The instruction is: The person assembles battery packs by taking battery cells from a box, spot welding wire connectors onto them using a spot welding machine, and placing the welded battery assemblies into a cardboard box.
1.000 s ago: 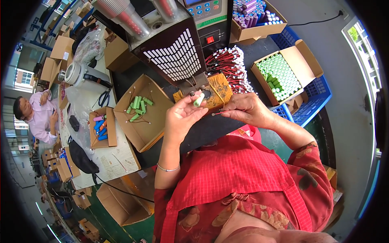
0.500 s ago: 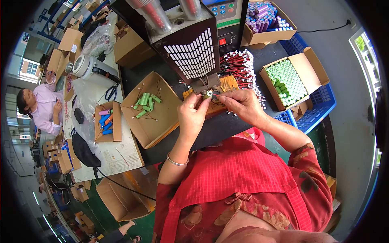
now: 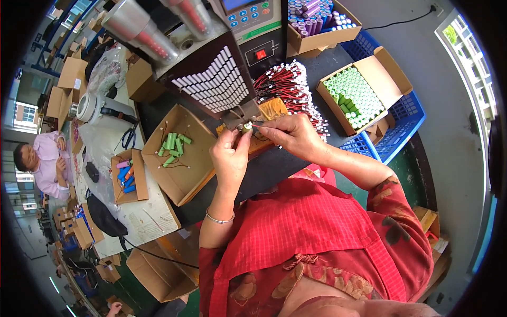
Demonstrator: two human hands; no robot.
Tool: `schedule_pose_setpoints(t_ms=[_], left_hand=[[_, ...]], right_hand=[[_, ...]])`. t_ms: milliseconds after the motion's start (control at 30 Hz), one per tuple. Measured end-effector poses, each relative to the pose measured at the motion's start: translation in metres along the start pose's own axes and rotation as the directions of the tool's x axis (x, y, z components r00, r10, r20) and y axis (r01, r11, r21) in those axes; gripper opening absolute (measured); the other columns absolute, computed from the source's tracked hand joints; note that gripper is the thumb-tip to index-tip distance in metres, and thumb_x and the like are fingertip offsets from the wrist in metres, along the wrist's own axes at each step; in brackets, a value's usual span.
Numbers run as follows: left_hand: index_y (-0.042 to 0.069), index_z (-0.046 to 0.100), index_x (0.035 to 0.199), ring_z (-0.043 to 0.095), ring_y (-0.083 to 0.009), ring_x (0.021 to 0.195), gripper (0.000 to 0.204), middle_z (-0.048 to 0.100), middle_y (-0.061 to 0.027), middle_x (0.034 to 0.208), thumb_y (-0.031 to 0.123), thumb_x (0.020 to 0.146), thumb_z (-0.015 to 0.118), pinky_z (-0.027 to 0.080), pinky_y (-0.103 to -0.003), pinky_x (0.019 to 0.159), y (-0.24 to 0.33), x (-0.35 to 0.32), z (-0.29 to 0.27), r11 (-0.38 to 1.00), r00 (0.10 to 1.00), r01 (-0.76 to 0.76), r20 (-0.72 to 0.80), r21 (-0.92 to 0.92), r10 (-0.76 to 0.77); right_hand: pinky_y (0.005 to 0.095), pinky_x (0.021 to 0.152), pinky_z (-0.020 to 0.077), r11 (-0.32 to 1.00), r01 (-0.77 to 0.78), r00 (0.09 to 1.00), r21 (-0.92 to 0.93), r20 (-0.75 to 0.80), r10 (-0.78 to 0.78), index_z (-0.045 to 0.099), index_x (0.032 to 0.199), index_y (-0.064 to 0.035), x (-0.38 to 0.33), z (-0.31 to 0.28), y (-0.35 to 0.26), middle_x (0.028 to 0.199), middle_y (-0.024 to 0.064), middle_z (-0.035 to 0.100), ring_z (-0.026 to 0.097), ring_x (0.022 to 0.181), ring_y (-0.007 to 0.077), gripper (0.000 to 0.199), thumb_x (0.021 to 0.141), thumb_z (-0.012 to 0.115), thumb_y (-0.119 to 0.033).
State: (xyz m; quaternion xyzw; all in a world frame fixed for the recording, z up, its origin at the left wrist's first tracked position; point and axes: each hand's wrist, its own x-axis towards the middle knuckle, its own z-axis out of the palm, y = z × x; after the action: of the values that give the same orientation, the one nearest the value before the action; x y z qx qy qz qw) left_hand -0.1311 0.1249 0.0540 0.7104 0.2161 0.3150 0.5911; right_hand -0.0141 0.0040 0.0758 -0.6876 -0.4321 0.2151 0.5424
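Observation:
My left hand (image 3: pixel 231 158) is closed, thumb and fingers pinching a small battery cell (image 3: pixel 247 127) whose pale end faces up. My right hand (image 3: pixel 293 136) is also closed, its fingertips on a thin wire lead (image 3: pixel 257 124) against that end. Both hands meet just under the electrode tips of a black spot welder (image 3: pixel 214 79); whether the cell touches the tips cannot be made out. Behind my right hand lies a heap of red and black leads with white connectors (image 3: pixel 296 87). Left of my hands, a cardboard box (image 3: pixel 185 185) holds several green cells with wires attached.
On the right, a box of green cells (image 3: pixel 356 98) rests on a blue basket (image 3: pixel 404 137). Purple and blue cells fill a box (image 3: pixel 322 39) at the back. A small box of mixed cells (image 3: pixel 129 195) and scissors (image 3: pixel 128 137) lie left. A co-worker (image 3: pixel 47 164) sits far left.
The view has swung, shifting the scene left and tilting the welder. Both hands stay together under the electrodes, still on the cell and the lead.

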Motion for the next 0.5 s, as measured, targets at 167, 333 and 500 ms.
schedule_pose_setpoints(t_ms=[167, 333, 500], left_hand=[[-0.001, 0.057, 0.104, 0.058, -0.0100, 0.091, 0.023, 0.062, -0.0060, 0.098, -0.004, 0.081, 0.059, 0.045, -0.022, 0.079, 0.006, -0.009, -0.034, 0.992, 0.977, -0.029, -0.213, -0.127, 0.001], [0.000, 0.045, 0.123, 0.050, -0.0212, 0.109, 0.049, 0.051, -0.0133, 0.122, 0.003, 0.078, 0.063, 0.036, -0.030, 0.095, -0.010, -0.009, -0.096, 0.855, 0.852, 0.009, -0.453, 0.518, 0.265], [-0.003, 0.059, 0.092, 0.061, -0.0204, 0.083, 0.012, 0.059, -0.0131, 0.103, -0.003, 0.080, 0.057, 0.051, -0.028, 0.068, -0.017, -0.039, -0.055, 0.865, 0.842, -0.265, -0.336, 0.425, 0.422]], right_hand=[[0.0229, 0.059, 0.0458, 0.992, -0.038, 0.999, 0.123, -0.021, 0.041, 0.049, 0.118, 0.0038, -0.021, -0.016, -0.001, 0.080, 0.0051, 0.060, 0.055, 0.067, 0.0085, 0.034, 0.087, 0.056, -0.010], [0.0217, 0.055, 0.0458, 0.993, -0.116, 0.992, 0.028, -0.053, 0.117, 0.061, 0.097, 0.0040, -0.044, -0.048, 0.028, 0.077, 0.0071, 0.060, 0.056, 0.063, 0.0082, 0.016, 0.084, 0.057, -0.005], [0.0270, 0.061, 0.0466, 0.933, -0.017, 0.976, -0.361, -0.208, -0.062, 0.061, 0.091, 0.0014, -0.044, -0.086, 0.048, 0.079, 0.0107, 0.059, 0.059, 0.070, 0.0177, 0.011, 0.080, 0.058, 0.001]])
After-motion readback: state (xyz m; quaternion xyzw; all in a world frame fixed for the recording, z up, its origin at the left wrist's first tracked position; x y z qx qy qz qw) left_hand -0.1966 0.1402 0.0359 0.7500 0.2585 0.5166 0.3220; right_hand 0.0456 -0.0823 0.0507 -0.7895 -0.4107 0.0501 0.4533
